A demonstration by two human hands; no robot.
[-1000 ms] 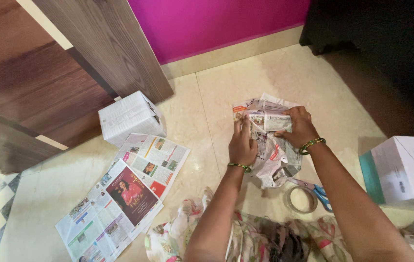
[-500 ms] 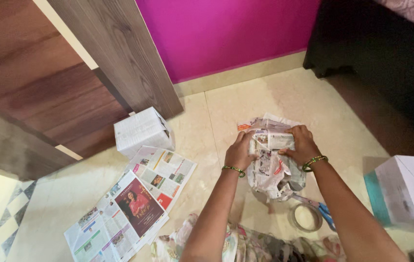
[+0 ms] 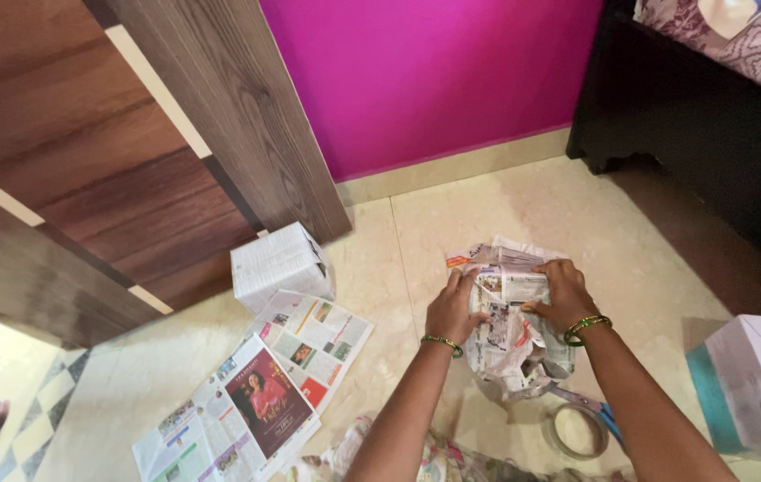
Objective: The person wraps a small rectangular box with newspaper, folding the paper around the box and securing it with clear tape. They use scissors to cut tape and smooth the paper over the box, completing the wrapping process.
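Both hands press on a newspaper-wrapped bundle [image 3: 512, 326] that sits on the tiled floor [image 3: 595, 223]. The left hand [image 3: 454, 308] lies flat against the bundle's left side with its fingers bent over the paper; the right hand [image 3: 562, 295] curls over the top right and pinches a folded flap. What the paper wraps cannot be seen.

2 white boxes stand on the floor: 1 small box [image 3: 279, 264] by the wooden door [image 3: 131, 161], closed, and 1 larger box [image 3: 760, 379] at the right edge, its contents hidden. Open newspaper sheets [image 3: 260, 393] lie spread left of the arms. A roll of tape [image 3: 577, 430] and blue-handled scissors [image 3: 599, 412] lie just beside the bundle, near the right forearm. Bare floor stretches from the bundle to the pink wall [image 3: 434, 80] and the dark bed frame [image 3: 702, 116].
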